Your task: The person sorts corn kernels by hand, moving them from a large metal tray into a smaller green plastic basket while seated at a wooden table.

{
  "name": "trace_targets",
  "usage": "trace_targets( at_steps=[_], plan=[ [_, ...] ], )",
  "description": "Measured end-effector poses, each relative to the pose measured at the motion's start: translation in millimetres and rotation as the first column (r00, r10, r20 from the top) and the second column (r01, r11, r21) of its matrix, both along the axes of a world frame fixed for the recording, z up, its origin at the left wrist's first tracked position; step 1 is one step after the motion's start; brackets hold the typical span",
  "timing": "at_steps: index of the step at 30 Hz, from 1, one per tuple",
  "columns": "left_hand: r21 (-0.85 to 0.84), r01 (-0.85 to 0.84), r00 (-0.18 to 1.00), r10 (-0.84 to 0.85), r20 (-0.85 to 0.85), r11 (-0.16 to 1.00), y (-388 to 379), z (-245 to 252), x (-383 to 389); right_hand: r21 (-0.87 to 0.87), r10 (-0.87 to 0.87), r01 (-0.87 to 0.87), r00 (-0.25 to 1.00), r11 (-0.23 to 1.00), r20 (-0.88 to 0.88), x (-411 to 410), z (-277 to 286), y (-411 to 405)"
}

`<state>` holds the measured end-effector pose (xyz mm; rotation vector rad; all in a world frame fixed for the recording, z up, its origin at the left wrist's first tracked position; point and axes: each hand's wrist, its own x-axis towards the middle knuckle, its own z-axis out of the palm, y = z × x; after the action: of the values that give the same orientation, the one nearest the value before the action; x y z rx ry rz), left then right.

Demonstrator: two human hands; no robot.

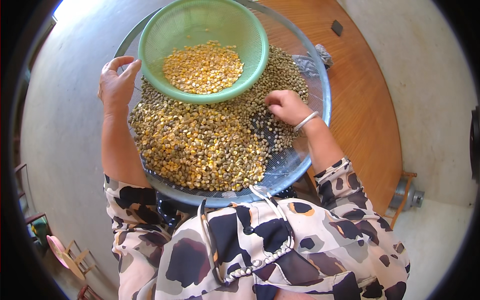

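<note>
A round mesh sieve point(300, 150) with a blue-grey rim lies before me. On its mesh is a pile of mixed beans point(202, 146), greenish-brown ones among yellow split ones. To the right is a mostly greenish-brown pile point(287, 71). The light green plastic colander point(202, 98) rests on the beans, with yellow split beans point(204, 67) inside. My left hand point(119, 82) is at the colander's left rim, thumb and forefinger close together; whether a bean is between them is not visible. My right hand point(288, 107) has curled fingers over the right pile, and its fingertips are partly hidden.
A wooden table point(360, 101) extends on the right, with a small dark object point(337, 27) on it. Crumpled grey cloth point(324, 56) is beside the sieve's rim. Small stools point(75, 262) stand at lower left. A metal cylinder point(407, 195) is at right.
</note>
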<state>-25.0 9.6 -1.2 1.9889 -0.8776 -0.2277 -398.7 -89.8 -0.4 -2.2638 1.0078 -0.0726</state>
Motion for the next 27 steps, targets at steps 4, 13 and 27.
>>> trace_targets(
  at_steps=[4, 13, 27],
  plan=[
    [0.0, -0.009, 1.0, 0.009, -0.021, 1.0, 1.6, 2.7, -2.4, 0.165, -0.116, 0.102, 0.99, 0.981, 0.077, 1.6, 2.3, 3.2],
    [0.057, -0.006, 0.997, 0.01, -0.079, 0.998, 2.2, -1.6, 4.9, 0.022, 0.202, -0.202, 0.951, 0.979, -0.234, 1.7, 0.6, 5.9],
    [0.006, 0.006, 0.998, -0.006, -0.067, 1.0, 3.0, -1.3, 4.1, 0.606, -0.498, 0.154, 0.74, 0.78, 0.452, 19.9, 29.7, 14.8]
  ],
)
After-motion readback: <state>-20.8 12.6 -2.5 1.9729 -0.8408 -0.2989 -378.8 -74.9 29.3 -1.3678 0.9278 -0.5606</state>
